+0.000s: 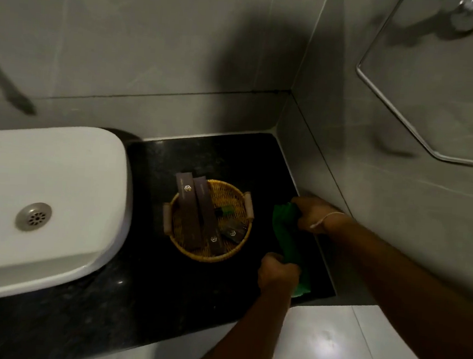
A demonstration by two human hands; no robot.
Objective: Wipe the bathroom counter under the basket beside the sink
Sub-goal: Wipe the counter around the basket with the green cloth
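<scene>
A round woven basket (211, 220) sits on the black stone tabletop (147, 285) between the white sink (47, 198) and the tiled side wall, its base flat on the very patch that has to be wiped. It carries two long dark boxes (198, 213) leaning over its far rim and a few small dark packets (232, 230) on its floor. Just beside it, toward the wall, both hands are closed on a green cloth (287, 240): the right hand (316, 214) grips the far end and the left hand (277, 273) grips the near end, so the cloth hangs stretched between them above the tabletop's right edge. The basket looks light and fairly stiff, a shallow wicker tray with two small wooden handles (248, 205) on opposite sides, and those handles are probably the safest hold. Its load is loose, and the tall boxes could likely tip out if it tilts, so it should be lifted level or slid aside. The cloth is soft and limp and will bunch easily in one hand, which would free the other for the basket. The polished stone looks smooth, so the basket should slide easily.
</scene>
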